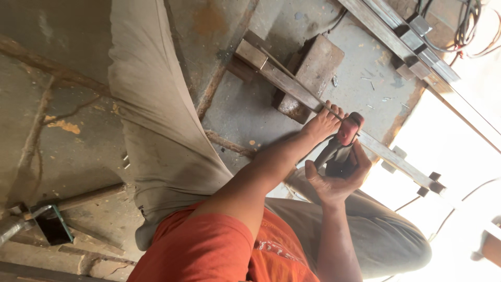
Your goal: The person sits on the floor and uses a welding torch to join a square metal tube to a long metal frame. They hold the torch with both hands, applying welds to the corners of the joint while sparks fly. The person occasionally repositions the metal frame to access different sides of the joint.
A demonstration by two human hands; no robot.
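Concrete floor (68, 125) fills the view. Long steel flat bar (292, 86) crosses it, long axis from 10 to 4 o'clock, resting on a rusty steel block (313, 68). Left hand (322, 125) presses fingers down on the bar at centre. Right hand (336, 180), at 5 o'clock of it, is wrapped around a red-and-black power tool (344, 143), nose touching the bar.

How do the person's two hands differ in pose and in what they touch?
The left hand lies flat, fingers pressed on the long metal bar; the right hand is cupped, palm showing, wrapped round a dark tool with a red head. The left arm is stretched out; the right is bent close. Both are bare and meet at the bar.
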